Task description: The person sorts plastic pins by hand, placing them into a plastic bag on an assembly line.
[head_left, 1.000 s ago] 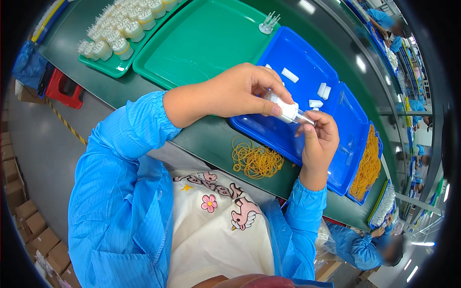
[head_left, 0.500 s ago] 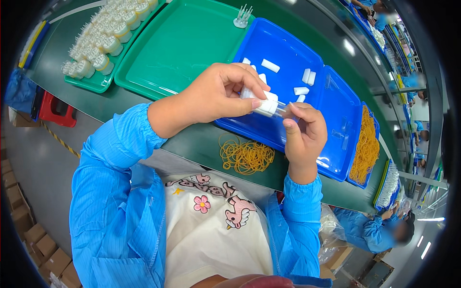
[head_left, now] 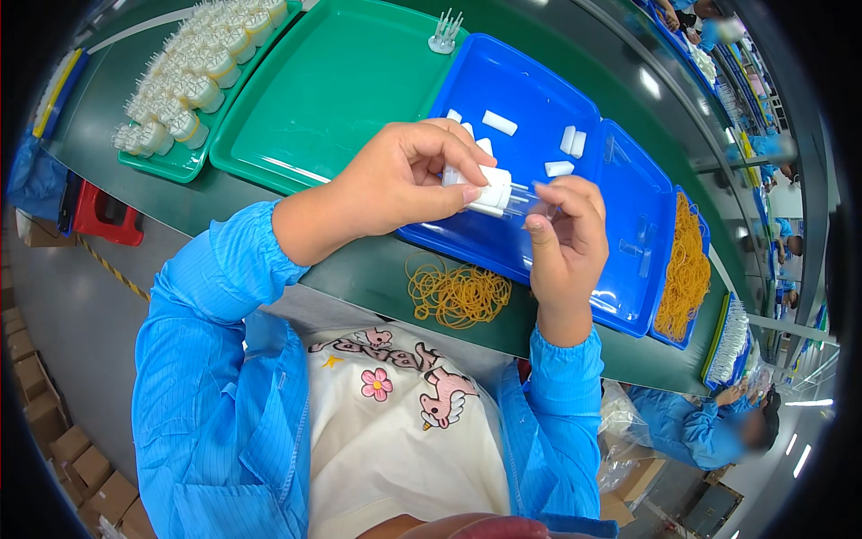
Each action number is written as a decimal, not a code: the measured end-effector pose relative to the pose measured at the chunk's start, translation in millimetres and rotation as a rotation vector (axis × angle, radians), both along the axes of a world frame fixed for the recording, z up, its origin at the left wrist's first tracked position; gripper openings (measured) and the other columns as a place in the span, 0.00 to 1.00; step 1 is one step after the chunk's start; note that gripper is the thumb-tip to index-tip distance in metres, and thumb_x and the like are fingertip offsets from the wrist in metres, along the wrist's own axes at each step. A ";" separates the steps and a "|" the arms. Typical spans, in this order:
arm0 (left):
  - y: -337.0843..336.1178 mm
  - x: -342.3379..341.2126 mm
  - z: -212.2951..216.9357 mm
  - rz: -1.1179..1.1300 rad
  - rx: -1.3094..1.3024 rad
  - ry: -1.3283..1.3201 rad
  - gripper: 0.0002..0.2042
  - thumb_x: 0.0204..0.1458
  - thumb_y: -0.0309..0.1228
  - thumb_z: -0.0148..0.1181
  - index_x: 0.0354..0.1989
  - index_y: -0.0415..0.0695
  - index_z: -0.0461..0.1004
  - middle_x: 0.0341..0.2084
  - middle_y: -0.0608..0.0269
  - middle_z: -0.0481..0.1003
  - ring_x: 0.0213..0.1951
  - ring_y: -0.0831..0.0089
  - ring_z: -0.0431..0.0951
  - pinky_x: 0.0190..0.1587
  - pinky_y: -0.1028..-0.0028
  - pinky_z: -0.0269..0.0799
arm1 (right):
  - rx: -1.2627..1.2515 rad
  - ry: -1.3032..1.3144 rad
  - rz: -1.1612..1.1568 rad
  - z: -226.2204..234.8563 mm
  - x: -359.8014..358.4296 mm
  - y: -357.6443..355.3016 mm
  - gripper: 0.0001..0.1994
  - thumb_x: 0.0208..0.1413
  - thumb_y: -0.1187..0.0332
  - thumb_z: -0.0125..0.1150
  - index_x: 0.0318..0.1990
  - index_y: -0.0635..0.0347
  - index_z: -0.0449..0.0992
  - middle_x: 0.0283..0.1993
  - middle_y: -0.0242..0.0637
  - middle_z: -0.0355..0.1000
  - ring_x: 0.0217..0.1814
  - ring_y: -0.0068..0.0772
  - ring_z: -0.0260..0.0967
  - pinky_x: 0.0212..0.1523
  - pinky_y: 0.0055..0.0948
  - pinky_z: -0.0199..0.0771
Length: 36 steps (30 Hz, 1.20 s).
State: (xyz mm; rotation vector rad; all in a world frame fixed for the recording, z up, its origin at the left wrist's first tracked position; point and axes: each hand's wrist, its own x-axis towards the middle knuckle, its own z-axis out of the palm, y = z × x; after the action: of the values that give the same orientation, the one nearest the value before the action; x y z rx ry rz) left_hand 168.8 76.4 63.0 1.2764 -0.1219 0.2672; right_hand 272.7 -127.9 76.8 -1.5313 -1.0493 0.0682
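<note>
My left hand [head_left: 404, 175] is closed around a bundle of short white cylinders [head_left: 493, 190], held tilted above the blue tray. Thin clear prongs stick out of the bundle's right end. Opposite it, my right hand [head_left: 570, 242] pinches a clear plastic piece [head_left: 541, 203] between thumb and fingers, right at those prongs. Whether the piece touches them I cannot tell. Loose white cylinders [head_left: 500, 122] lie in the blue tray [head_left: 530, 67] beyond my hands. Similar clear pieces [head_left: 639, 235] lie in its right section.
Yellow rubber bands [head_left: 460, 295] are heaped before me, with more in a small blue tray [head_left: 687, 269]. A large green tray [head_left: 314, 81] holds a pronged piece [head_left: 445, 32]. Banded pronged bundles [head_left: 193, 85] fill the left tray. A co-worker [head_left: 705, 427] sits at right.
My right hand has shifted slightly left, and the clear piece it pinches shows more plainly beside the prongs. My left hand keeps its grip on the bundle. The whole view has moved slightly.
</note>
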 end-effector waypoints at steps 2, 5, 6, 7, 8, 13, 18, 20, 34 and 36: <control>-1.1 -0.1 0.7 -0.002 -0.020 0.010 0.06 0.48 0.15 0.63 0.32 0.39 0.77 0.46 0.54 0.72 0.49 0.69 0.73 0.53 0.70 0.72 | 0.060 0.060 -0.015 -5.3 -1.0 0.5 0.14 0.53 0.77 0.67 0.48 0.67 0.74 0.44 0.40 0.70 0.40 0.25 0.70 0.40 0.23 0.73; -1.4 0.3 -3.0 0.002 0.027 -0.081 0.06 0.48 0.16 0.62 0.32 0.40 0.77 0.47 0.54 0.72 0.50 0.69 0.72 0.54 0.69 0.71 | 0.152 0.220 -0.025 -7.8 -2.6 1.8 0.15 0.54 0.78 0.66 0.49 0.69 0.73 0.44 0.40 0.69 0.41 0.25 0.70 0.39 0.22 0.75; 0.2 -0.3 -2.3 -0.001 0.040 -0.078 0.06 0.48 0.16 0.62 0.32 0.40 0.77 0.48 0.54 0.72 0.50 0.69 0.72 0.54 0.69 0.70 | 0.191 0.315 -0.015 -8.4 -3.9 1.6 0.14 0.54 0.78 0.66 0.49 0.69 0.73 0.44 0.40 0.69 0.40 0.25 0.70 0.39 0.22 0.76; 1.7 1.8 -0.3 -0.001 0.055 -0.082 0.06 0.49 0.16 0.62 0.33 0.40 0.77 0.48 0.54 0.71 0.51 0.69 0.71 0.54 0.69 0.69 | 0.186 0.313 -0.023 -9.0 -1.9 2.0 0.14 0.54 0.78 0.66 0.49 0.69 0.73 0.44 0.40 0.69 0.40 0.25 0.70 0.39 0.22 0.76; 1.7 1.2 1.6 -0.037 0.036 -0.102 0.06 0.49 0.18 0.62 0.36 0.40 0.78 0.49 0.55 0.70 0.51 0.67 0.72 0.55 0.68 0.70 | 0.213 0.304 -0.035 -9.9 -0.6 2.1 0.14 0.55 0.78 0.65 0.48 0.70 0.73 0.45 0.41 0.70 0.41 0.25 0.71 0.38 0.22 0.77; 1.4 -0.8 5.2 -0.113 -0.049 -0.025 0.11 0.50 0.23 0.66 0.43 0.40 0.79 0.51 0.54 0.69 0.53 0.65 0.72 0.56 0.66 0.72 | 0.215 0.490 -0.132 -5.8 0.5 1.6 0.13 0.54 0.80 0.65 0.47 0.69 0.74 0.47 0.44 0.71 0.41 0.27 0.73 0.37 0.24 0.79; -1.4 3.5 -6.6 -0.119 -0.008 -0.118 0.14 0.48 0.29 0.71 0.44 0.43 0.79 0.52 0.52 0.69 0.53 0.64 0.72 0.56 0.66 0.72 | 0.317 0.395 -0.122 -17.3 1.1 3.9 0.15 0.53 0.82 0.65 0.48 0.69 0.73 0.56 0.46 0.66 0.56 0.34 0.69 0.49 0.29 0.77; -1.5 4.5 -10.1 -0.077 -0.028 -0.185 0.14 0.47 0.31 0.72 0.42 0.44 0.79 0.51 0.52 0.69 0.53 0.64 0.72 0.57 0.65 0.71 | 0.333 0.361 -0.098 -13.2 -9.4 10.9 0.16 0.52 0.83 0.64 0.49 0.69 0.72 0.59 0.46 0.63 0.58 0.34 0.66 0.51 0.31 0.76; -6.8 -3.9 -4.2 -0.012 0.027 -0.250 0.13 0.45 0.32 0.73 0.38 0.43 0.78 0.49 0.55 0.69 0.51 0.66 0.72 0.55 0.66 0.71 | 0.336 0.234 -0.110 -11.1 -37.2 27.0 0.17 0.50 0.84 0.66 0.47 0.66 0.68 0.61 0.47 0.59 0.60 0.35 0.63 0.54 0.32 0.73; -7.1 -4.3 -5.2 -0.019 0.010 -0.211 0.15 0.45 0.39 0.74 0.37 0.46 0.78 0.49 0.55 0.68 0.51 0.67 0.72 0.55 0.65 0.73 | 0.348 0.212 -0.095 -16.5 -42.1 30.0 0.18 0.50 0.84 0.66 0.47 0.66 0.68 0.61 0.48 0.59 0.60 0.35 0.63 0.54 0.33 0.72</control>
State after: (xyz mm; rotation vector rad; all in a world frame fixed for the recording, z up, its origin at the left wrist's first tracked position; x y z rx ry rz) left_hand 164.6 69.3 57.9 1.2541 -0.3156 0.3856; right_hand 230.6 -97.8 60.3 -1.2251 -0.7727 -0.0176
